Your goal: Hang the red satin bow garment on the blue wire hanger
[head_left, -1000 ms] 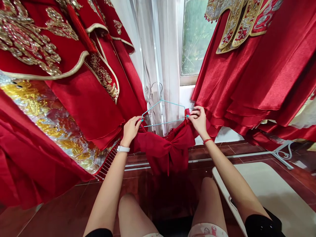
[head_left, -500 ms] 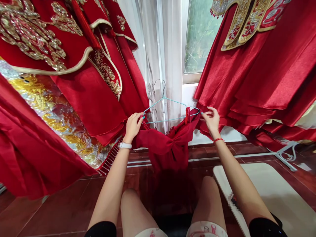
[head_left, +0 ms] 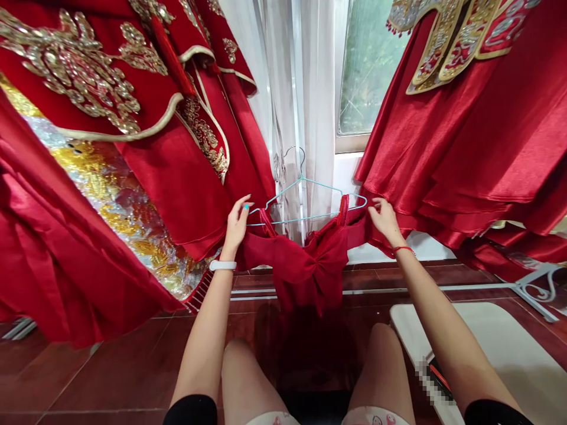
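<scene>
A light blue wire hanger (head_left: 310, 203) hangs in front of me with a dark red dress (head_left: 305, 265) on it by two thin straps. My left hand (head_left: 237, 223) is at the hanger's left end, fingers curled round the wire beside the left strap. My right hand (head_left: 384, 215) pinches the hanger's right end and the dress fabric by the right strap. The dress has a large bow at its front and drops down between my knees.
Embroidered red and gold gowns (head_left: 133, 118) hang at the left; a red satin gown (head_left: 465, 130) hangs at the right. White sheer curtains (head_left: 305, 88) and a window (head_left: 367, 65) are behind. A white board (head_left: 487, 348) lies on the red tiled floor, a white stand foot (head_left: 531, 289) beyond.
Both straps now sit on the hanger. My right hand moved from the right strap out to the hanger's right tip. My left hand shifted slightly outward on the left end.
</scene>
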Motion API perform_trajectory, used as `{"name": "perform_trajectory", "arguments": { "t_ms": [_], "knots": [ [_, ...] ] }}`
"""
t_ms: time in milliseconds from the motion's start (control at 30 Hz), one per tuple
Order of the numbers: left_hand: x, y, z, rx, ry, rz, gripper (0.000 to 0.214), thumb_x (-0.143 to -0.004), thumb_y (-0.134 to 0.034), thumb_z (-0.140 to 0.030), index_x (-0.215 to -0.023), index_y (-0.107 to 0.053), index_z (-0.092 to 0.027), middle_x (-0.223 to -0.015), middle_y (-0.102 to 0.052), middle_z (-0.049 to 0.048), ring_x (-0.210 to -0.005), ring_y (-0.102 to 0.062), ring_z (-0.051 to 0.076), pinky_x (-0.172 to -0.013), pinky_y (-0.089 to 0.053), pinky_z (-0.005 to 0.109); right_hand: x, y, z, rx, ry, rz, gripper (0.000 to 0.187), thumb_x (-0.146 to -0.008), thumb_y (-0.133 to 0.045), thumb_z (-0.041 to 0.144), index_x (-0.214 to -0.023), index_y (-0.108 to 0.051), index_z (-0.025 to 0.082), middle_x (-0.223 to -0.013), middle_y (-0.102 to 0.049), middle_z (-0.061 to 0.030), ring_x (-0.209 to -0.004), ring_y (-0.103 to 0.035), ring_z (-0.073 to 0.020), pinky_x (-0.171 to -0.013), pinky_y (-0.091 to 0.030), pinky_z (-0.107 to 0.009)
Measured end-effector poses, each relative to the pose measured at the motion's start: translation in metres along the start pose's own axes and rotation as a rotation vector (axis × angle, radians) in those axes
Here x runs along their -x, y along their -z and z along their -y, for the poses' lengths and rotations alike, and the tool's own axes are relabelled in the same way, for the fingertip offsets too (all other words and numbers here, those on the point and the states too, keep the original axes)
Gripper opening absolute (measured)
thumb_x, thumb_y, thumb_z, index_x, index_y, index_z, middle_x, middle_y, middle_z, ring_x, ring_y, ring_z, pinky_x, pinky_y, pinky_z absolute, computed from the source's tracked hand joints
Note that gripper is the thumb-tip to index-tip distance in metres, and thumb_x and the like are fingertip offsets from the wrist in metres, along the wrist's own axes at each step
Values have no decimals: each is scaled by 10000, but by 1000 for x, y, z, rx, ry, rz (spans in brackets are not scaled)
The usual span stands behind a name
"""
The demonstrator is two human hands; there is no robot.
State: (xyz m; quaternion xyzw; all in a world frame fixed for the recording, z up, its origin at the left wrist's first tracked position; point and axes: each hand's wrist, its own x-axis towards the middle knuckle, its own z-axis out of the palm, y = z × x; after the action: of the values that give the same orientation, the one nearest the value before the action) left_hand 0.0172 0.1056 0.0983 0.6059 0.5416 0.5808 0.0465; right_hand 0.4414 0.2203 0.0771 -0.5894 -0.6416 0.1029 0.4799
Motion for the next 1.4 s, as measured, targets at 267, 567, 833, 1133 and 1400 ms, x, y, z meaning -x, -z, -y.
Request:
{"name": "perform_trajectory", "arguments": {
  "t_ms": [267, 567, 833, 1133, 1400],
  "knots": [
    [37, 29, 2, -500, 515, 29, 393, -774, -699, -362, -1121, -634, -189, -1065, -720, 125, -1073, -678, 299, -975, -512, 432, 1, -45, 138, -32, 441, 134, 376, -895, -579, 477, -1160, -668, 227, -1069, -727, -106, -1063, -622, -305, -1064, -372, -515],
    [34, 37, -6, -145, 808, 238, 260, -757, -602, -139, -1012, -610, -186, -568, -497, -78, -449, -506, 105, -536, -508, 250, 8, -84, 204, 8, 184, 14, 309, -870, -551, 479, -705, -575, 218, -734, -643, -48, -879, -588, -274, -970, -340, -492],
    [0, 15, -6, -197, 495, -78, 197, -799, -560, -212, -896, -723, -158, -798, -722, 64, -784, -695, 239, -850, -547, 367, -4, -76, 198, -52, 323, 67, 171, -829, -568, 356, -816, -665, 216, -712, -636, -55, -919, -606, -294, -959, -372, -465],
    [-18, -8, -59, -376, 116, 10, 179, -846, -528, -135, -900, -692, -183, -1026, -739, 112, -1025, -670, 293, -993, -479, 419, 4, -69, 208, -24, 251, 102, 171, -816, -562, 335, -715, -628, 213, -737, -672, -60, -849, -629, -264, -906, -374, -421],
    [-27, -41, -89, -254, -109, 200, 281, -865, -598, -194, -1133, -681, -181, -935, -672, 59, -919, -625, 231, -956, -487, 393, 7, -66, 209, -35, 245, 98, 172, -820, -548, 324, -687, -588, 222, -733, -670, -52, -853, -617, -258, -906, -363, -404]
  ]
}}
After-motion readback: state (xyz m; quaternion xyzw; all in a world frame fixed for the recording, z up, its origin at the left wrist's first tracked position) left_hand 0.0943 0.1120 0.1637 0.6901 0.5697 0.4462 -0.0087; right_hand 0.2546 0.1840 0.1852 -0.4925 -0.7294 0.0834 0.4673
